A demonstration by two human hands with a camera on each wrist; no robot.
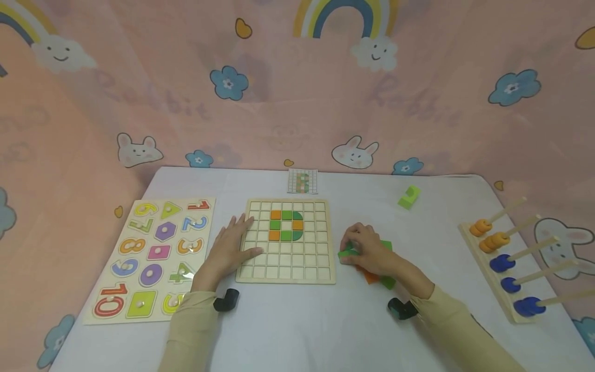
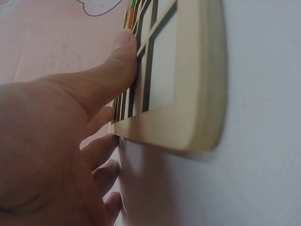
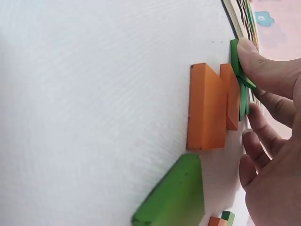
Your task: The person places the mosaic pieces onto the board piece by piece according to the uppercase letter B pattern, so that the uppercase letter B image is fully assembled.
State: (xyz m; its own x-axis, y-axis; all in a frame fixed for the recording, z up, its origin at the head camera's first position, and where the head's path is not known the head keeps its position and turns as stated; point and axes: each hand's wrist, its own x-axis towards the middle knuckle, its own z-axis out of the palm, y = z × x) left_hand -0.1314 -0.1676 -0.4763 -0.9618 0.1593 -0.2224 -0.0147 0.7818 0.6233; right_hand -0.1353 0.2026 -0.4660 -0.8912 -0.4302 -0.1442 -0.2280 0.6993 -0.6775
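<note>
A wooden grid board [image 1: 285, 278] lies in the middle of the table, with orange, green and dark green tiles [image 1: 275, 225] set in it as a ring around one bare cell. My left hand [image 1: 226, 249] rests on the board's left edge, fingers spread and thumb over the grid. To the right of the board, my right hand [image 1: 370, 250] pinches a green block [image 3: 235, 59] between thumb and fingers, low among the loose pieces. Beside it stand orange blocks [image 3: 205, 108] and a green block [image 3: 176, 195]; in the head view the hand partly hides this group.
A number puzzle board [image 1: 160, 237] lies at the left. Behind the grid board is a small pattern card [image 1: 303, 182]. Light green blocks [image 1: 409, 197] sit at the back right. A bead-and-peg stand [image 1: 499, 279] occupies the right side.
</note>
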